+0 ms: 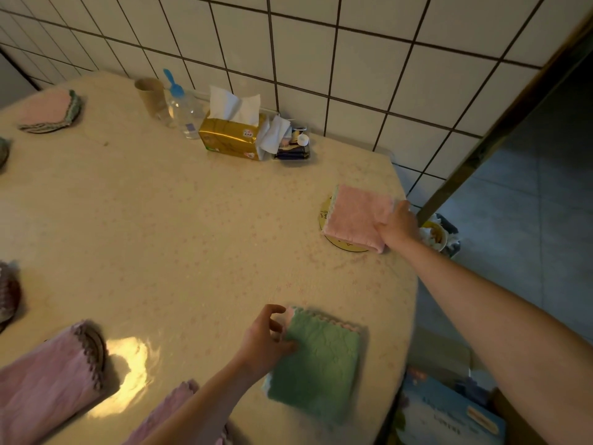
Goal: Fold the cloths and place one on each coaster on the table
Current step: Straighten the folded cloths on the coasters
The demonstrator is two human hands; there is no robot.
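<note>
Nearest, the left hand (268,340) pinches the top-left corner of the folded green cloth (316,364), fingers curled over its scalloped edge; no coaster shows beneath it. To that hand's left, a pink cloth (45,380) lies over a coaster's (96,346) rim. Farther off, the right hand (398,228) grips the near-right edge of the folded pink square (357,216), set on a yellow coaster (327,213) but shifted rightward of it. Risk: letting go now leaves it off-centre near the table (192,236) edge; a drag could unfold it.

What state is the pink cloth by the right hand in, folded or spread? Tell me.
Folded: the pink cloth is a compact square with a doubled near edge, lying on the coaster; the right hand rests on its edge.
</note>
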